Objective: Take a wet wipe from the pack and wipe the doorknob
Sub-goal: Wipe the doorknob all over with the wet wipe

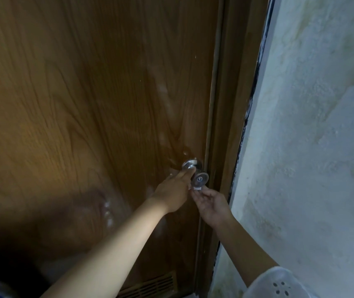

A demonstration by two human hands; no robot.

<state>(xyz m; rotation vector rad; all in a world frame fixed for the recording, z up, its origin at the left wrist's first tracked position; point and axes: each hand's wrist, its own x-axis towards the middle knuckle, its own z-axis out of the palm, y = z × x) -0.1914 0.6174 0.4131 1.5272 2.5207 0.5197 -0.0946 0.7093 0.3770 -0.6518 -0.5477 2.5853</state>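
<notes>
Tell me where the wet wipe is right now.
In the head view, the wet wipe is a small white wad pressed against the underside of the doorknob, pinched in the right hand, beside the left hand.

Brown wood-grain door [85, 104], slatted vent [150, 284] at bottom; rough whitish wall [322, 147] right of frame [227, 125].

The door [85, 104] is brown with wavy wood lines. The doorknob [195, 172] is shiny silver. The wipe [197, 188] is white. The wall [311, 147] is pale and bumpy. The sleeve [277, 282] is white with little holes.
</notes>
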